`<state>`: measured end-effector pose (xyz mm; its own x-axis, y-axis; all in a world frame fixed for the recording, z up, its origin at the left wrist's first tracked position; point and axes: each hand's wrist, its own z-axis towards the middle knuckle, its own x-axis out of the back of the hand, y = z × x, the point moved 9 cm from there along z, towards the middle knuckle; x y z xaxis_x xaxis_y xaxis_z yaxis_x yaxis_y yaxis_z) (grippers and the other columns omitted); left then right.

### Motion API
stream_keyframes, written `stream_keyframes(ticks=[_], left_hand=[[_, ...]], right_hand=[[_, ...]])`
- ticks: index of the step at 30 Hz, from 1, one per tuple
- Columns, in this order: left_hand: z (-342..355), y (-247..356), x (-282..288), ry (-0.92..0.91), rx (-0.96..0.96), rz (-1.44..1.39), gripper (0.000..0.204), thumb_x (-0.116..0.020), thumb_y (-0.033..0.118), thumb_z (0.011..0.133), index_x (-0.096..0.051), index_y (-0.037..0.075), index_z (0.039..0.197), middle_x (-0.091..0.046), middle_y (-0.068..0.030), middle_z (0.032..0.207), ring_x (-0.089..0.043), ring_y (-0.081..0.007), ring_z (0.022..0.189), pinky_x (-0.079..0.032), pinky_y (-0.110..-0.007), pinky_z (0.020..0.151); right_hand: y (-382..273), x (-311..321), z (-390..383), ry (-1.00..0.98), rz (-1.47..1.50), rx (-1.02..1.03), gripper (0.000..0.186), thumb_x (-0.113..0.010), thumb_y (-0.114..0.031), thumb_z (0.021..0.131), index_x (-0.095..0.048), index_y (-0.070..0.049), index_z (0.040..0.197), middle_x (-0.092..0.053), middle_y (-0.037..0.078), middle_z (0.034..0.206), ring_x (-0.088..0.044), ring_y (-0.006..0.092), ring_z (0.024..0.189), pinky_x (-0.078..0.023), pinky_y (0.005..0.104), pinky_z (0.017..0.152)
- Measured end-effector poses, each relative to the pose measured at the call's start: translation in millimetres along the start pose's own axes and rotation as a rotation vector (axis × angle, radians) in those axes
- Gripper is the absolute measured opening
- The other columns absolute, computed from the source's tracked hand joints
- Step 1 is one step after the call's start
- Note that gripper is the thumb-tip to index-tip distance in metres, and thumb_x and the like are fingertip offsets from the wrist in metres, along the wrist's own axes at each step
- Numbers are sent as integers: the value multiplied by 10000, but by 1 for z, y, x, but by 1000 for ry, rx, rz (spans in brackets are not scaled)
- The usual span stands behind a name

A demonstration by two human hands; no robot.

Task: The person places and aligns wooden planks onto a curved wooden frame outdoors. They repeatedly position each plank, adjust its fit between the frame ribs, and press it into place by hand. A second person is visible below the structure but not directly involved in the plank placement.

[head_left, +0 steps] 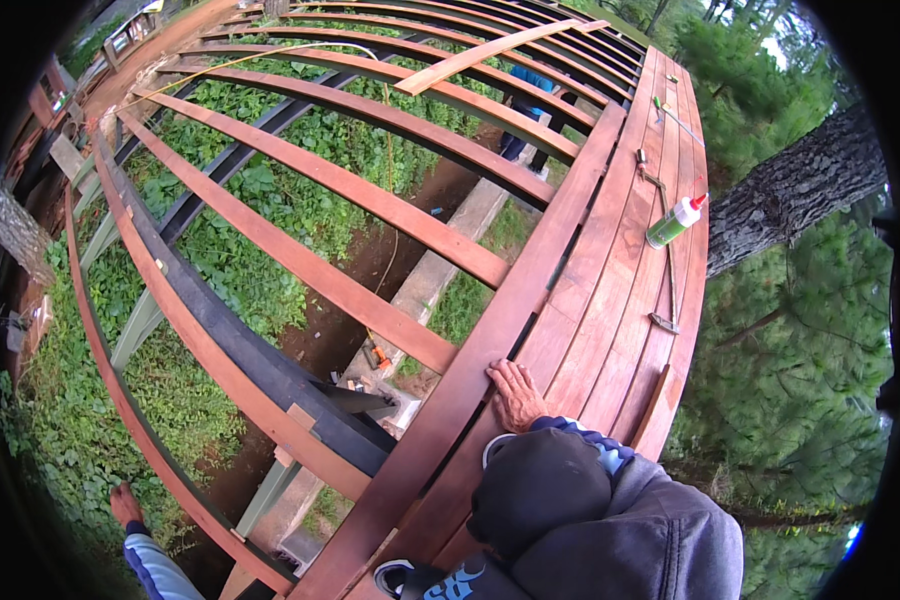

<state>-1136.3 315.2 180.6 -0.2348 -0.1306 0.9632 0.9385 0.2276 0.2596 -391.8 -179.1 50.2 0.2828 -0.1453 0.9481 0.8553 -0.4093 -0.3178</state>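
My right hand (pixel 517 396) rests palm down on the reddish-brown deck boards (pixel 568 330), fingers spread, its tips near the dark gap beside the wide edge board (pixel 490 375). Out at the lower left, my left hand (pixel 126 505) is held beyond the outermost thin joist (pixel 140 400). Its fingers look loosely extended and hold nothing I can see, though they are small and foreshortened. A dark, rounded piece of clothing (pixel 540 490) and a grey garment (pixel 660 540) fill the bottom. Part of a black shoe (pixel 395 577) shows beside them.
On the decking lie a white-and-green bottle with a red tip (pixel 673 226), a long metal bar tool (pixel 672 270) and a green-handled tool (pixel 660 104). Open joists (pixel 300 270) span a drop onto plants. Below are an orange power tool (pixel 378 356) and a person in blue (pixel 530 85).
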Motion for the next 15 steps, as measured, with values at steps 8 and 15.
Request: stream_keyframes(ticks=[8, 15], left_hand=[[-106, 81, -202, -771, -156, -205, 262, -583, 253, 847, -560, 64, 1027, -618, -113, 754, -630, -239, 659, -526, -386, 572], [-135, -9, -217, -1060, 498, -395, 332, -505, 331, 839, -588, 76, 1035, -620, -214, 782, -617, -363, 606, -495, -548, 523]], right_hand=[[1, 4, -3, 95, 27, 56, 529, -497, -186, 845, -367, -73, 1345, -380, 106, 1385, -304, 279, 1335, -215, 454, 1096], [-1, 3, -3, 81, -28, 57, 526, -503, -177, 836, -381, -71, 1336, -393, 105, 1374, -320, 271, 1324, -218, 443, 1093]])
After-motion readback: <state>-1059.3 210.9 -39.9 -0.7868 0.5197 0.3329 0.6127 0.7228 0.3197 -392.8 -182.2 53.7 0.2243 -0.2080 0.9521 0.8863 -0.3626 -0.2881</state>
